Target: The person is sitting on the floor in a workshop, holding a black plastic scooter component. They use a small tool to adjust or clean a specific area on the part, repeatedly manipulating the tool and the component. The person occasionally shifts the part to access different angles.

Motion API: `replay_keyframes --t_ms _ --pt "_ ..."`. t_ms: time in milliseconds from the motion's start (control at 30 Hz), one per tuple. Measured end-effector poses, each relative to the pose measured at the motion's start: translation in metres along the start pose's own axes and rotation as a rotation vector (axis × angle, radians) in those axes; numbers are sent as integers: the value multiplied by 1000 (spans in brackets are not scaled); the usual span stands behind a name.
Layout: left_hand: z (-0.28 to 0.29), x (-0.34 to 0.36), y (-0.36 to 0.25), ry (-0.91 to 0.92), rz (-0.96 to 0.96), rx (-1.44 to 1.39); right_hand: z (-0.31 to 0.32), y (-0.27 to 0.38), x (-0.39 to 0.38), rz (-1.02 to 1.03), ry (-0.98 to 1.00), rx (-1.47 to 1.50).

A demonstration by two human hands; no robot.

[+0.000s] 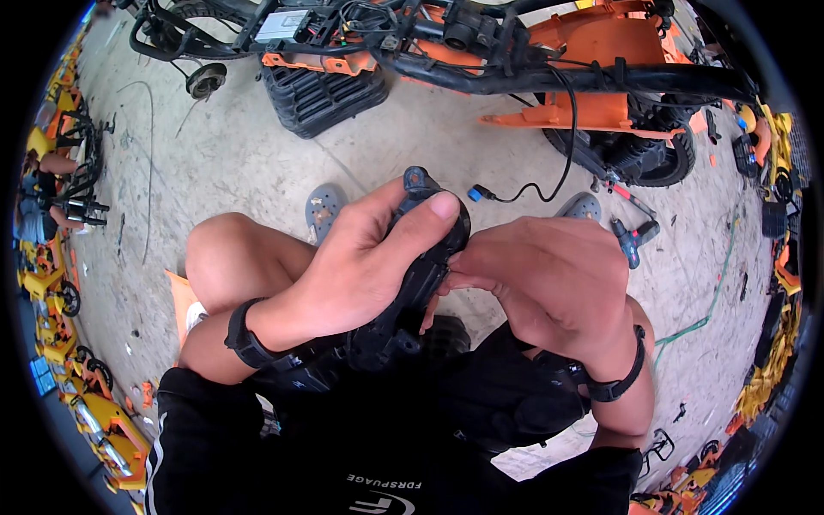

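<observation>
At frame center your left hand (360,257) grips a black plastic part (412,283); your right hand (541,283) pinches its edge, fingertips hidden.

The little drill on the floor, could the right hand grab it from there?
Probably yes, but not right away. The drill lies on bare concrete just beyond the right hand, with nothing between them. That hand is busy pinching the black part, which the left hand also holds.
</observation>
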State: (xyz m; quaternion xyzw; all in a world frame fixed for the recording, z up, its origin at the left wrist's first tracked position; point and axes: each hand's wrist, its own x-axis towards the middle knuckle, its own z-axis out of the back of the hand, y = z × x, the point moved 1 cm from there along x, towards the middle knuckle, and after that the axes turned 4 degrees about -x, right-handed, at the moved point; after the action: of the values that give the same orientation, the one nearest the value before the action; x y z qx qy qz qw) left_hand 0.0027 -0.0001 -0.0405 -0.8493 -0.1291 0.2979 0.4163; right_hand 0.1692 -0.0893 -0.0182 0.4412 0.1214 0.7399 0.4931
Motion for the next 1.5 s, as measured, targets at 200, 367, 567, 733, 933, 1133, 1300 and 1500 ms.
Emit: replay_keyframes --t_ms 200,367,567,733,933,1133,1300,1500 --pt "-3 -1 1 -24 42 27 9 -5 4 -75 86 120" --pt "-4 0 -1 8 52 19 8 -7 4 -112 79 135" --pt "-5 -1 -2 -25 48 49 3 -9 3 -145 71 197" --pt "-3 0 -9 -42 9 -17 -3 3 -3 -545 -79 376" --pt "-4 -1 -8 -75 -76 -8 -12 13 -8 -551 -206 212" --pt "-5 0 -5 -81 -120 -24 -23 10 -6 -331 -275 17" --pt "-7 0 -4 -120 -127 -49 -25 14 -4 -272 -279 -114" --pt "-6 1 -2 -172 -188 24 -33 16 -4 -426 -219 7"
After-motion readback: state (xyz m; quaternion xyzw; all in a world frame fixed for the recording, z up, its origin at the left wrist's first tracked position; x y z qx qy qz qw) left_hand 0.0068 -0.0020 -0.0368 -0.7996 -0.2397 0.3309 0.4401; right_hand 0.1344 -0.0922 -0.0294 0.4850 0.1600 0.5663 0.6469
